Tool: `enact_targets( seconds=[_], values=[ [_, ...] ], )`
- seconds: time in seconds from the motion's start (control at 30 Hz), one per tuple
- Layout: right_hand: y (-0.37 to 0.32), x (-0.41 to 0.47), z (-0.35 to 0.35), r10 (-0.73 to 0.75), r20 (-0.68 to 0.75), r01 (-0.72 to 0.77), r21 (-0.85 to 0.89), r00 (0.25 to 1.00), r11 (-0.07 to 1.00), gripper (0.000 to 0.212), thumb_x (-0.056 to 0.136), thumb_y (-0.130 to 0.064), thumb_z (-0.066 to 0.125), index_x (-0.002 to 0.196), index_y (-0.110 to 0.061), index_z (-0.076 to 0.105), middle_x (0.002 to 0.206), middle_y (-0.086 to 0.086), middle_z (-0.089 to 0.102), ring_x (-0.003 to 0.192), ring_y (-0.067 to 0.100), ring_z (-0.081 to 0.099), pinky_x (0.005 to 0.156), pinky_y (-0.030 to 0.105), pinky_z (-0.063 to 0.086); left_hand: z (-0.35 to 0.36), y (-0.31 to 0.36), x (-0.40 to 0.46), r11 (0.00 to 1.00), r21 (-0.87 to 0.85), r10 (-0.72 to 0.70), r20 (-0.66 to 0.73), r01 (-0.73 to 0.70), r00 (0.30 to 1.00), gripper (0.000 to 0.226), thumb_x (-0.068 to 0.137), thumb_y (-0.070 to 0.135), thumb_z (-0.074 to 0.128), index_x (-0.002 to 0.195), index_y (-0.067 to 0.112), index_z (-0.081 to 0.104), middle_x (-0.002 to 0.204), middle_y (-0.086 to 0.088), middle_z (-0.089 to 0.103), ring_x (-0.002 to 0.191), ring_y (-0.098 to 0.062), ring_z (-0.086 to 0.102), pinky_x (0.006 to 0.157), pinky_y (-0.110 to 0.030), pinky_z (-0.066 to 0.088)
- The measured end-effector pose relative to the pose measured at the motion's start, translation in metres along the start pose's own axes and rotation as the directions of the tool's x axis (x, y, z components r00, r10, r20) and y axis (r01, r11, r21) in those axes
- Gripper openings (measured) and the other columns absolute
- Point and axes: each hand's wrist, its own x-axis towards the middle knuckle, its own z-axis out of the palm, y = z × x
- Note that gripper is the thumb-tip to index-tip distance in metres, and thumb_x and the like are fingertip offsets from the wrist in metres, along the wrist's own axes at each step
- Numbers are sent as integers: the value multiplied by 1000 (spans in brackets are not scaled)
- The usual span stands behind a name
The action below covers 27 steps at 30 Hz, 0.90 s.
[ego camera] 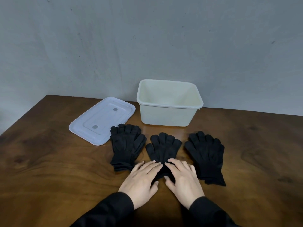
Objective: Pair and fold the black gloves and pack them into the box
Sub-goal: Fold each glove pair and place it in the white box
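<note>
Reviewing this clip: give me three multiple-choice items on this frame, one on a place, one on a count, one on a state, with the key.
1. Where does the lid lie?
A. on the box
B. on the table left of the box
C. under the gloves

2. How many glove piles are on the table?
A. two
B. three
C. five

3. What does the box hold?
A. nothing visible
B. folded gloves
C. the lid

Key: B, the lid lies flat beside the box; B, the left pile, middle pile and right pile lie apart; A, the open interior shows bare, while left hand and right hand press the middle pile.
</note>
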Motion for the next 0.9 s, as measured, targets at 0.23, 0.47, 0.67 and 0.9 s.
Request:
enact_targets(
  seconds=[0.23, 0.47, 0.67, 0.9],
  values=[
    [-3, -7, 5, -2, -39, 3, 46, 999, 999, 37, 73, -22, 77, 108, -30, 67, 110, -16, 56, 96, 7, 52, 82, 28, 38, -3, 1, -5, 999, -47, -14, -55, 11, 998, 58, 89, 53, 52, 141, 28, 47, 131, 16, 53, 124, -3, 43, 106, -23, 18],
    [-1, -8, 1, 59, -94, -39, 195, 994, 980, 20, 93, -36, 48, 98, -30, 67, 105, -24, 56, 94, 1, 49, 86, 32, 40, -11, 1, -1, 974, -199, -107, 11, 107, 994, 68, 91, 56, 53, 150, 42, 22, 128, 27, 45, 111, 12, 26, 101, -13, 15],
    [4, -10, 4, 108, -111, -73, 279, 988, 958, 24, 96, -44, 46, 82, -30, 60, 84, -22, 55, 83, 2, 49, 83, 33, 41, -7, 7, 7, 834, -444, -363, 10, 329, 932, 58, 94, 44, 57, 143, 55, 26, 106, 19, 54, 103, -3, 42, 94, -15, 32],
    [0, -11, 6, 226, -181, -189, 199, 957, 962, 30, 90, -47, 52, 73, -26, 65, 83, -19, 54, 82, 5, 50, 82, 33, 37, -6, 18, 23, 824, -397, -449, -23, 404, 893, 46, 93, 44, 60, 135, 42, 43, 88, 16, 56, 86, 2, 47, 100, -24, 36]
  ],
)
